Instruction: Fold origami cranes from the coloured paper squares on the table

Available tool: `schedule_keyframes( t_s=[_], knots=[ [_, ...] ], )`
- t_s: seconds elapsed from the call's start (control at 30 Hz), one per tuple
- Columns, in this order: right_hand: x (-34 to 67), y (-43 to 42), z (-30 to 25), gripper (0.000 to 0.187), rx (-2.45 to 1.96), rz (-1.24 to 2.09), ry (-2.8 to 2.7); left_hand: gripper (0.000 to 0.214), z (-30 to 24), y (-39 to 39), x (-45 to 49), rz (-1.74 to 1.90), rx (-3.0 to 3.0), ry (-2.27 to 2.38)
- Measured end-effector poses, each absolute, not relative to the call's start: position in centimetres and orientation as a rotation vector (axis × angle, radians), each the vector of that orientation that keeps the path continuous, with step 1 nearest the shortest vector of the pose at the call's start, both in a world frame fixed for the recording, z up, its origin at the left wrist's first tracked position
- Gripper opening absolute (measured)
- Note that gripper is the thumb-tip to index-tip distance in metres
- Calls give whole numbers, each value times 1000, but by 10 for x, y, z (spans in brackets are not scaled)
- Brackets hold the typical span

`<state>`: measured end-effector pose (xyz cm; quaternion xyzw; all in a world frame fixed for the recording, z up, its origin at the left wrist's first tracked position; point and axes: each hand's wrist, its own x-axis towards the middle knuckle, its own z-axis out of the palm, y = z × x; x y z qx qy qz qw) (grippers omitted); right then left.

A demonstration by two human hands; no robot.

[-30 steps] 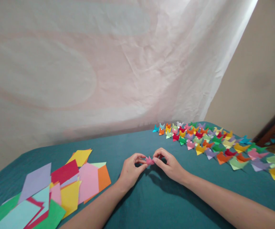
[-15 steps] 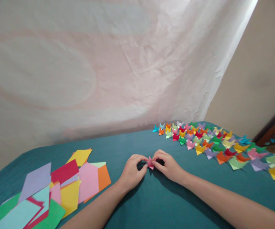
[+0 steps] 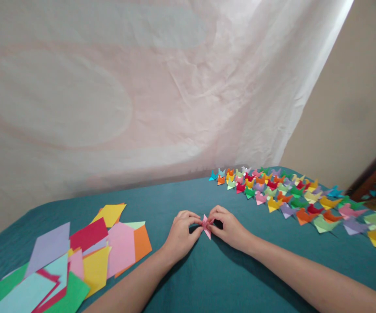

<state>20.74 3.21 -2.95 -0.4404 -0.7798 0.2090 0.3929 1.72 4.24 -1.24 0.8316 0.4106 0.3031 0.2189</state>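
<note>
A small folded pink paper (image 3: 206, 231) is held between my two hands above the teal cloth, with one point up and another down. My left hand (image 3: 183, 231) pinches its left side between thumb and fingers. On the other side, my right hand (image 3: 227, 227) grips the right edge the same way. The fingertips cover both sides of the paper, so its full shape is partly hidden.
Loose sheets of coloured paper (image 3: 121, 250) overlap on the left of the teal-covered table (image 3: 178, 191). Several rows of folded paper birds (image 3: 287, 210) stand at the right. A pale curtain (image 3: 162, 100) hangs behind the table.
The pink paper now shows longer points above and below the fingers, as if turned or spread a little. Both hands have stayed nearly in place with their pinch.
</note>
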Motion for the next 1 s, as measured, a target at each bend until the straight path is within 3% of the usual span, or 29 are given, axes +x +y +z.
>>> schedule_keyframes(
  t_s=[0.3, 0.5, 1.0],
  knots=[
    [208, 34, -29, 2, -1178, 477, -2057, 15, -12, 42, 17, 807, 2358, 1131],
    [210, 33, -28, 24, -1187, 421, -2125, 15, -14, 42, 17, 795, 2361, 1154],
    [213, 30, -25, 52, -1204, 387, -2188, 14, -16, 43, 17, 813, 2370, 1142]
  ],
)
